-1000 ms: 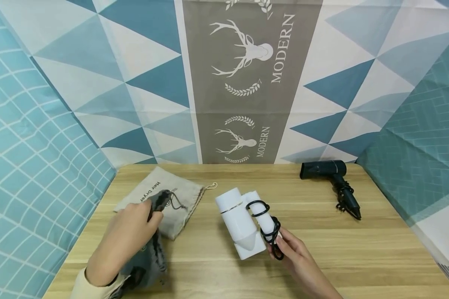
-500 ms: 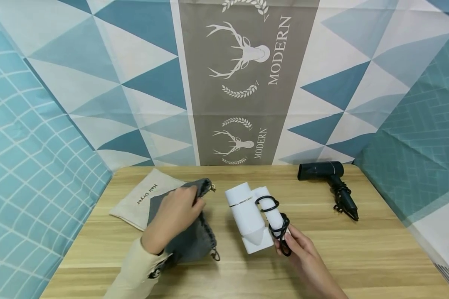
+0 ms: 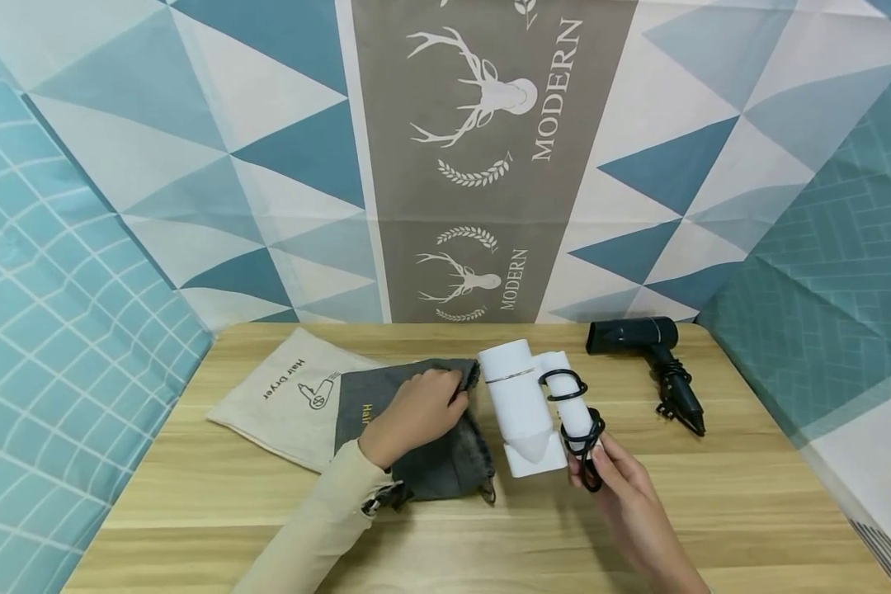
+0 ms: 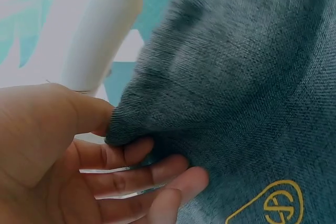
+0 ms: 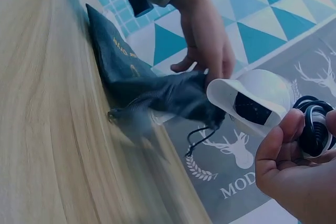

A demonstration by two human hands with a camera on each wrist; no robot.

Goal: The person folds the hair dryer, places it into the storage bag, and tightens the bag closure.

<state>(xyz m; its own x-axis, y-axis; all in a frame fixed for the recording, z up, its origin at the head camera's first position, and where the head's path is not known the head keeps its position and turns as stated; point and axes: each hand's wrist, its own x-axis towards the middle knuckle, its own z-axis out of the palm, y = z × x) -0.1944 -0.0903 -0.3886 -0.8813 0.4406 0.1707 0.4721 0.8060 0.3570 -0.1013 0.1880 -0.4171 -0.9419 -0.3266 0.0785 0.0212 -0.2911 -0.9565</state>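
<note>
My left hand (image 3: 419, 417) pinches the mouth edge of a dark grey drawstring bag (image 3: 441, 470) with yellow lettering. In the left wrist view, my thumb presses the bag's gathered hem (image 4: 139, 103) against the fingers. A white folding hair dryer (image 3: 523, 408) is in my right hand (image 3: 627, 487), gripped by the end of its folded handle. Its black cord (image 3: 582, 441) is wound round that handle. The right wrist view shows the dryer's nozzle (image 5: 257, 106) close to the raised bag mouth (image 5: 205, 98); the dryer appears to be outside the bag.
A beige cloth bag (image 3: 278, 400) printed "Hair Dryer" lies at the left of the wooden table (image 3: 713, 528), partly under the grey bag. A black hair dryer (image 3: 638, 334) with its cord wrapped rests at the back right. Patterned cloth walls (image 3: 289, 181) close off the back and sides.
My left hand has carried the grey bag rightward, from the front left over the beige bag to beside the white hair dryer. My right hand has shifted the dryer slightly right and upward.
</note>
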